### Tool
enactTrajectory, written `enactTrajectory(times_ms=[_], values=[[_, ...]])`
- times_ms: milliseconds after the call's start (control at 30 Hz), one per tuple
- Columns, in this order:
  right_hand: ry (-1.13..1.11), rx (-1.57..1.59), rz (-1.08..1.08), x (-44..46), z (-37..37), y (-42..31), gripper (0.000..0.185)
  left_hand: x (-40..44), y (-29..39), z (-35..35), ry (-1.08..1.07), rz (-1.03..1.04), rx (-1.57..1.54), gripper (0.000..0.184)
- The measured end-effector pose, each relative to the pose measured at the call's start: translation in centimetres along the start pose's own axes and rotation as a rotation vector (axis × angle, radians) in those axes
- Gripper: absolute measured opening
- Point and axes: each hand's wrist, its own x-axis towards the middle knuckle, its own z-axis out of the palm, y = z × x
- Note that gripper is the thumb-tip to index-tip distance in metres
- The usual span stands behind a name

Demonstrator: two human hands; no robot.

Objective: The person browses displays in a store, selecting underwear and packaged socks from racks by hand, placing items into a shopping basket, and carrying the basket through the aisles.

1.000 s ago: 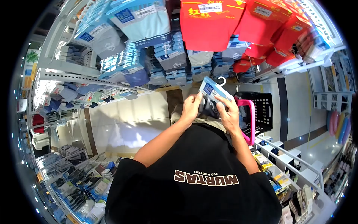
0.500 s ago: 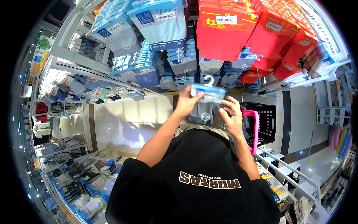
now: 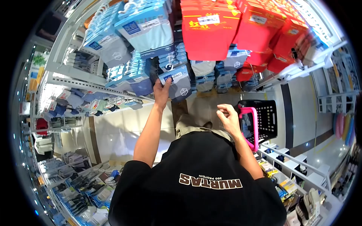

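Observation:
My left hand point(image 3: 161, 94) grips the left edge of a packaged grey garment point(image 3: 180, 87) with a blue card top, a barcode label and a hexagon mark. The pack is up at the rack, close against similar blue-carded packs point(image 3: 137, 77). Its hook is partly in view; I cannot tell if it hangs on a peg. In front of my body, my right hand point(image 3: 229, 118) is held up, holding nothing, its fingers loosely bent and apart from the thumb. Just right of it stands a black shopping basket point(image 3: 267, 117) with a pink handle point(image 3: 255, 130).
Red packs point(image 3: 209, 35) hang above, to the right of light-blue packs point(image 3: 145, 32). A white perforated shelf edge point(image 3: 88, 84) runs along the left. Behind me are bins of packaged goods point(image 3: 90, 188) and a white metal rack rail point(image 3: 294, 165).
My left hand has carried the packaged grey garment from in front of me up and left to the rack. My right hand has come off the pack and stayed near the basket.

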Motion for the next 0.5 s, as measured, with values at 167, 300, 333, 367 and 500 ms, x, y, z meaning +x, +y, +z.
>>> enactTrajectory(times_ms=[167, 300, 333, 367, 500], values=[[0.021, 0.015, 0.027, 4.4, 0.9, 0.4, 0.046, 1.1, -2.4, 0.5, -0.001, 0.184, 0.026, 0.028], [0.064, -0.021, -0.063, 10.9, 0.9, 0.3, 0.062, 0.3, -3.8, 0.1, 0.188, 0.211, 0.231, 0.033], [0.09, -0.021, -0.111, 12.4, 1.1, 0.2, 0.065, -0.6, -4.3, -0.2, 0.267, 0.181, 0.299, 0.034], [0.121, 0.007, -0.109, 14.0, 1.6, 0.0, 0.069, -1.4, -6.5, -1.2, 0.295, 0.198, 0.367, 0.038], [0.282, 0.012, -0.218, 19.2, 3.2, -1.4, 0.083, -7.4, -12.4, -3.5, 0.093, -0.019, 0.503, 0.04]])
